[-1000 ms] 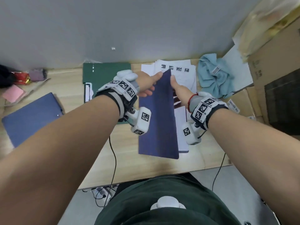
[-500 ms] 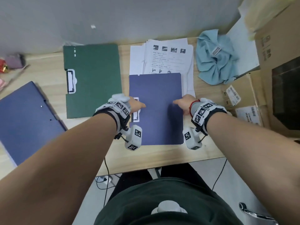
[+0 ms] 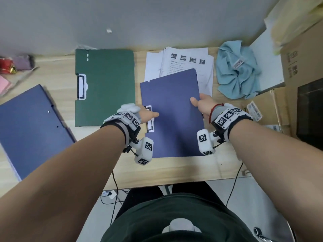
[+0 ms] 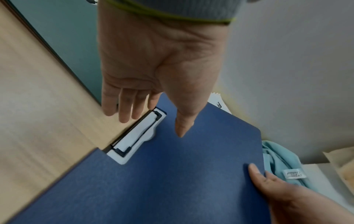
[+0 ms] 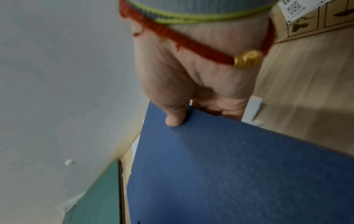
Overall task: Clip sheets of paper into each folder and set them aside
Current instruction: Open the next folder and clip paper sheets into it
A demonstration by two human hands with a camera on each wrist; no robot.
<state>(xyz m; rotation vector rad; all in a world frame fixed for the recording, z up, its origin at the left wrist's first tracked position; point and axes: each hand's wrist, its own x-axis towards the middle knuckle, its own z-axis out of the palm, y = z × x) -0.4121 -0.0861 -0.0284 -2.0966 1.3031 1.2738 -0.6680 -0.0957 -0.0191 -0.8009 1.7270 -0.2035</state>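
A closed blue folder (image 3: 172, 119) lies skewed on the desk in front of me, its white clip (image 3: 149, 119) on the left edge. My right hand (image 3: 196, 102) grips the folder's right edge, thumb (image 5: 173, 119) on the cover and fingers curled underneath. My left hand (image 3: 152, 115) is at the clip side, thumb (image 4: 182, 128) touching the cover and fingers (image 4: 124, 109) straight over the wood beside the clip (image 4: 138, 136). A stack of printed sheets (image 3: 188, 60) lies behind the folder, partly under it.
A green folder (image 3: 104, 84) lies to the left, and another blue folder (image 3: 31, 126) at the far left. A light blue cloth (image 3: 237, 70) and cardboard boxes (image 3: 300, 67) crowd the right side. The wall runs just behind the desk.
The blue cover came down shut and lay flat under both hands. Now my right hand has taken the right edge and the folder's far end has swung to the right.
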